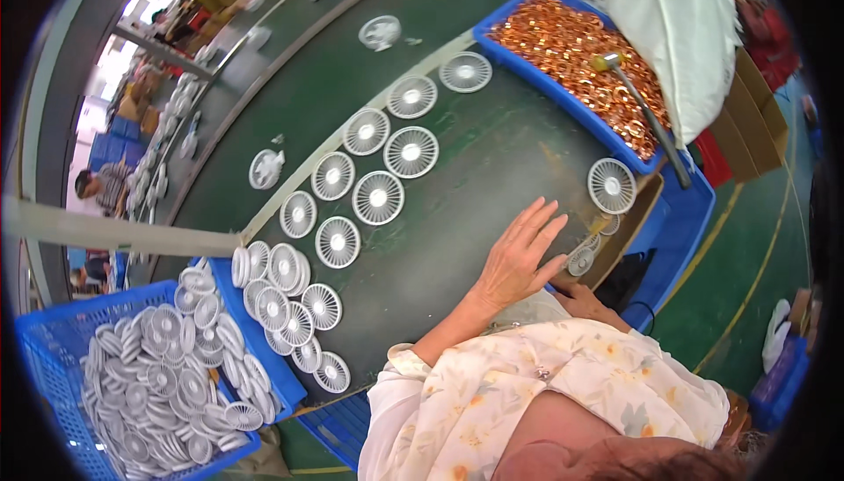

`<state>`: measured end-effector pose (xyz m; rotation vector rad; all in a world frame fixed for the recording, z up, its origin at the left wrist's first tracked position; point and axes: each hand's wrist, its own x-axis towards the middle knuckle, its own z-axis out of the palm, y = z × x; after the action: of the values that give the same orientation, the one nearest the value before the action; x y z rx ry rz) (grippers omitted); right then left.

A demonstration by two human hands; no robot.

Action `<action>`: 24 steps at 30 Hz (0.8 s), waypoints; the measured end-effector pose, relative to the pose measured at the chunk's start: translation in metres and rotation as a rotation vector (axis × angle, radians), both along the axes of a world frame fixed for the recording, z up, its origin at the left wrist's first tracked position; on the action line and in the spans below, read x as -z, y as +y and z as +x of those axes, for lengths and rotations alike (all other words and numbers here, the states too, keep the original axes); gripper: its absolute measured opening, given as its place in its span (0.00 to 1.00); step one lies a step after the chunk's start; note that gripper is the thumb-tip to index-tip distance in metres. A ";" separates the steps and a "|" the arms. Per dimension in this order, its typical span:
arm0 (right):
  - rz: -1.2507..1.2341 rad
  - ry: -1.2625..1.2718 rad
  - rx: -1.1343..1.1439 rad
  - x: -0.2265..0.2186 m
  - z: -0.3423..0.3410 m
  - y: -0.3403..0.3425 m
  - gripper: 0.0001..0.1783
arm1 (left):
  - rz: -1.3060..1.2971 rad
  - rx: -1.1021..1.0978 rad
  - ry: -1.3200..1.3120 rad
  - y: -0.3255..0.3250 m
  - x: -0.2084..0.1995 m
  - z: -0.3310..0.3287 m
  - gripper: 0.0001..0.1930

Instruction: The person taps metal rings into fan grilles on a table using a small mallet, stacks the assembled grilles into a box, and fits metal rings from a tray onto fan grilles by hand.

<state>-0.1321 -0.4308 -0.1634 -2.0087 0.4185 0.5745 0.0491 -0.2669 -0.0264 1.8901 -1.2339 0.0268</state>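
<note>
My left hand [520,255] is stretched over the dark green table [440,257], fingers extended and nothing in its grasp. Close to my body, my right hand [591,304] is beside the cardboard box [629,230]; its fingers are partly hidden, so their hold cannot be made out. A round white slotted cover [612,185] rests at the box's upper end, and several more covers [582,258] show inside it. To the left, similar covers [378,197] lie in slanting rows along the table, with an overlapping heap [283,267] near its left end.
A blue basket [53,327] full of white covers stands at the left. At the upper right, a blue tray [527,57] holds copper-coloured rings, with a hammer [646,103] across it and a white sack [677,32] beside it. A conveyor [325,59] runs behind; co-workers sit beyond.
</note>
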 end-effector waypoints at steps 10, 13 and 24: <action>-0.039 -0.041 -0.780 -0.159 0.090 -0.008 0.16 | 0.113 -0.687 -0.192 0.112 -0.028 0.099 0.38; 0.062 -0.396 -0.733 -0.230 0.156 0.014 0.12 | 0.456 -1.040 -0.178 0.169 -0.022 0.124 0.54; -0.706 -0.885 -0.256 -0.137 0.383 0.086 0.37 | 0.558 -1.062 -0.024 0.165 0.002 0.128 0.47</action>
<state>0.2510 -0.3450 -0.0264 -2.7536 -0.2265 -0.4157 0.1770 -0.1019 -0.0282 2.8363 -0.1066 0.2925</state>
